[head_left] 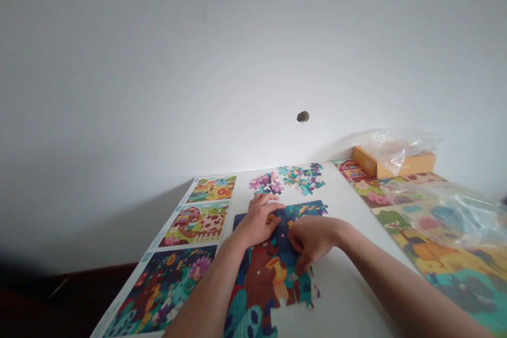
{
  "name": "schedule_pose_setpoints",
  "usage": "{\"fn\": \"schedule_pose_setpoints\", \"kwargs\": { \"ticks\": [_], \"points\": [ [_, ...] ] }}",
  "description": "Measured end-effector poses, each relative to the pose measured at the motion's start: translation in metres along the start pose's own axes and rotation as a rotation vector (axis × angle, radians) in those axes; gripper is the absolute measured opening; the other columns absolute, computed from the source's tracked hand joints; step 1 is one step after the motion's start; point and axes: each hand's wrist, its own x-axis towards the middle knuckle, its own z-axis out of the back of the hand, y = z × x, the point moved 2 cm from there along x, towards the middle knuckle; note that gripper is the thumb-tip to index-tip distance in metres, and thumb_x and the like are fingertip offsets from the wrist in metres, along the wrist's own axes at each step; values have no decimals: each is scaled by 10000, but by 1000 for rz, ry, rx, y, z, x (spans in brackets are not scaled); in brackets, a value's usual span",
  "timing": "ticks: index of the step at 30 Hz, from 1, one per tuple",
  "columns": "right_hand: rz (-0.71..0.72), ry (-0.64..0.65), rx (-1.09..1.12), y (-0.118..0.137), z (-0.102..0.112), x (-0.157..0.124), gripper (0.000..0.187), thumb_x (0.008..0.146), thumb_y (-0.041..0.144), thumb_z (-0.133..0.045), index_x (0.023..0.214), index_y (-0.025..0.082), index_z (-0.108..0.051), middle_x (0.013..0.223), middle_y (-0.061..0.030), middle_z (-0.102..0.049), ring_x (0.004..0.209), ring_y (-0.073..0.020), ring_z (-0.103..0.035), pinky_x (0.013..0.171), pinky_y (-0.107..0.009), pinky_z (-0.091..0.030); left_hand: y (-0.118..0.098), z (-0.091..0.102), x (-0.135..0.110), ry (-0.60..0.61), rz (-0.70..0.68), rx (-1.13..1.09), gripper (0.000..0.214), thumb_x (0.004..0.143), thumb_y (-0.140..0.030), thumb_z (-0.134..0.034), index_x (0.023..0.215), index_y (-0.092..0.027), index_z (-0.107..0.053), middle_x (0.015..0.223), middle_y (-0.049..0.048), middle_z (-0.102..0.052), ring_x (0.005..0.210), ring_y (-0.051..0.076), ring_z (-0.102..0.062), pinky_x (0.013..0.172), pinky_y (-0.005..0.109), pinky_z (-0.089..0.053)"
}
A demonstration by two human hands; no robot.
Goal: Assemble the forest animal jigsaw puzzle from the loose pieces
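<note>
A partly assembled jigsaw puzzle (257,269) lies on the white table, showing a brown bear and a yellow honey pot on dark blue. My left hand (259,220) rests on its upper left part, fingers spread and the palm low. Curled in, my right hand (315,237) presses a fingertip down on a teal puzzle piece (304,286) at the right edge. The right hand hides the pieces beneath it, and its other fingers are folded out of sight. The puzzle's right and lower edges are jagged with open knobs and notches.
Loose pink and purple pieces (267,182) and teal ones (303,177) lie beyond the puzzle. On the left is a reference sheet (194,224) with three pictures. To the right, clear plastic (455,211) covers part of another farm-and-animal picture, below a yellow box (415,163). A white wall (237,63) stands behind.
</note>
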Motion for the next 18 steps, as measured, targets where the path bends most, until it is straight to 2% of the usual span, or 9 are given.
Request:
{"fn": "schedule_pose_setpoints", "kwargs": {
  "ticks": [9, 18],
  "points": [
    [-1, -8, -16, 3, 1, 2, 396, 575, 568, -722, 695, 196, -661, 561, 48, -540, 489, -104, -442, 463, -227, -294, -1, 1, 1, 8, 9, -6, 305, 828, -215, -609, 1118, -277, -679, 1242, 60, -579, 1202, 262, -470, 1052, 464, -378],
    [-3, -60, 29, 2, 9, -6, 313, 606, 478, -717, 721, 196, -643, 563, 59, -518, 494, -98, -436, 457, -219, -289, -1, 1, 0, 3, 5, -3, 305, 822, -202, -612, 1110, -276, -680, 1245, 60, -579, 1204, 265, -468, 1045, 469, -384]
  ]
}}
